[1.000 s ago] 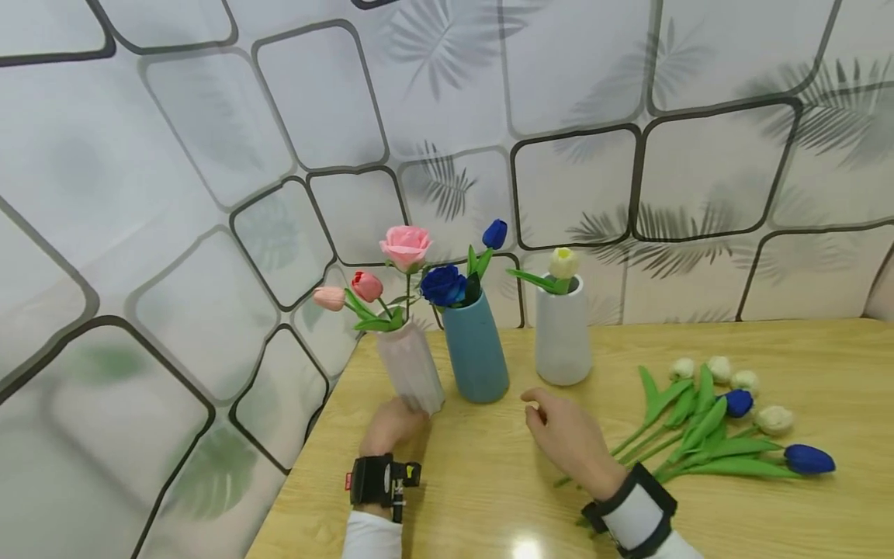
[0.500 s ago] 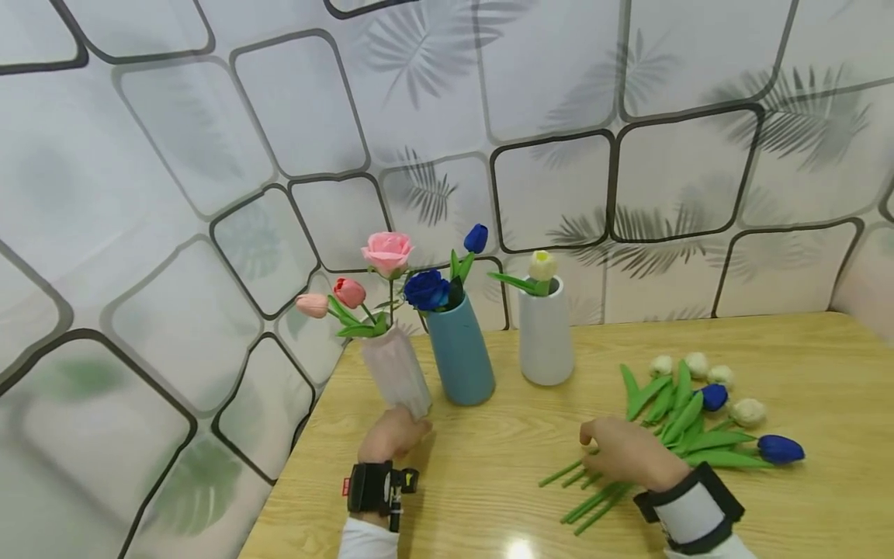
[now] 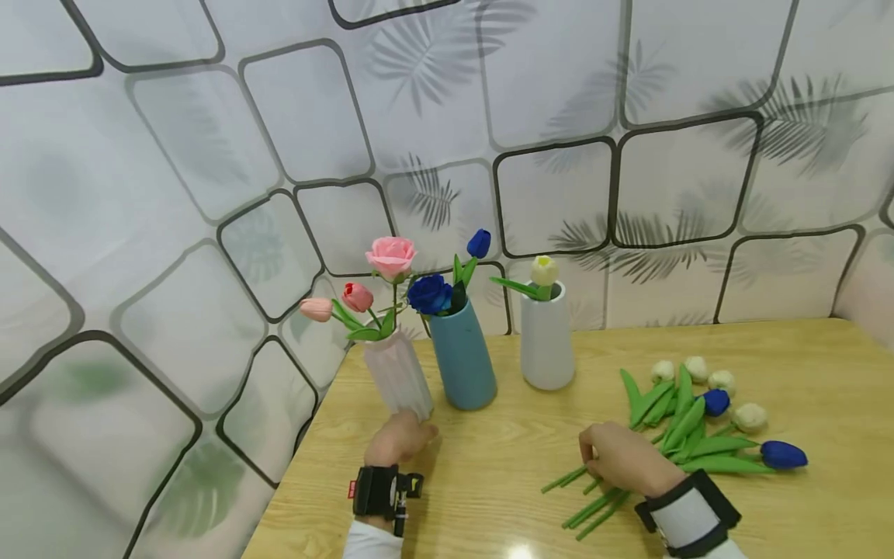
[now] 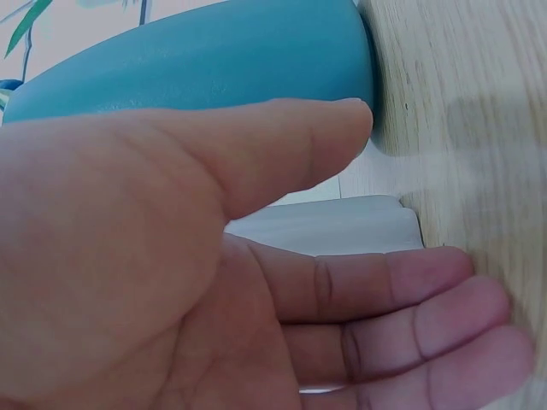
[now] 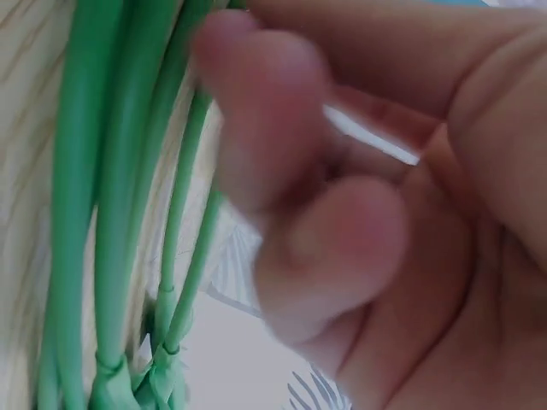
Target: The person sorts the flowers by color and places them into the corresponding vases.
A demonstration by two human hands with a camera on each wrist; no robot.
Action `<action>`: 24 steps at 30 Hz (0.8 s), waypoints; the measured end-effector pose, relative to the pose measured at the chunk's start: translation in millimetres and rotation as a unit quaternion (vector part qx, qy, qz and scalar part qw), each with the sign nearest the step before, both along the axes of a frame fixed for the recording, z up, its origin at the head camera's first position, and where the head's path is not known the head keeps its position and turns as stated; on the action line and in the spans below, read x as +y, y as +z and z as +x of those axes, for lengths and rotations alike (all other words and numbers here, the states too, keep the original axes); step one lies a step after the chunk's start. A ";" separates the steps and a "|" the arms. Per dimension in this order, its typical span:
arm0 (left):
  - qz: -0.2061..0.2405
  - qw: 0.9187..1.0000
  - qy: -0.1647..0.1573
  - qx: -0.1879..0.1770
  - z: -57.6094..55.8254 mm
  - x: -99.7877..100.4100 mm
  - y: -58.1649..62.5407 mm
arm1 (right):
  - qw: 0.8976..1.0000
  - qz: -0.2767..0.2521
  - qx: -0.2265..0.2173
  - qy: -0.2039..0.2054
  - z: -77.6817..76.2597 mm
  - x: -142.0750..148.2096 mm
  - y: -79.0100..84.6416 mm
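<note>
My left hand (image 3: 400, 439) lies low on the table in front of the ribbed pale pink vase (image 3: 400, 373), which holds a pink rose and two pinkish tulips. In the left wrist view its fingers (image 4: 402, 342) are nearly straight and hold nothing; the ribbed vase shows partly behind them, and the teal vase (image 4: 222, 60) stands past the thumb. My right hand (image 3: 628, 458) is over the cut ends of a bunch of artificial tulips (image 3: 691, 435) with white and blue heads. Its thumb and curled index finger pinch at a green tulip stem (image 5: 195, 128); the thumb tip is mostly hidden.
The teal vase with a blue rose and blue tulip stands beside the pink one. Right of it is a white vase (image 3: 547, 341) with one pale yellow tulip. A patterned curtain (image 3: 552, 194) rises behind the wooden table (image 3: 489, 489).
My right hand has moved right, from in front of the white vase to the tulip stems. My left hand has slid slightly down from the pink vase's base. The view shifted a little.
</note>
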State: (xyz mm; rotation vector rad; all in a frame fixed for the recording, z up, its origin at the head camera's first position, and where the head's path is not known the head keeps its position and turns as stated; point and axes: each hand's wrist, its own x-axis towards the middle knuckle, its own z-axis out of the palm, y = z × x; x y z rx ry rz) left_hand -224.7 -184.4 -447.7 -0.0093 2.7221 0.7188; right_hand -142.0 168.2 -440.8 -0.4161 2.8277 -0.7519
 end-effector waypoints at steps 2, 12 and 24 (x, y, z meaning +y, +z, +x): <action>0.001 1.000 0.001 0.005 -6.3 -2.8 -10.7 | 1.000 -0.006 0.019 0.001 0.9 -0.3 0.2; -0.005 1.000 -0.017 0.006 -37.4 -19.0 -55.4 | 0.989 -0.120 -0.029 -0.081 3.4 -4.2 10.4; -0.042 0.999 -0.026 0.021 -36.2 -16.8 -57.1 | 0.714 -0.600 -0.059 -0.354 7.9 -40.0 5.8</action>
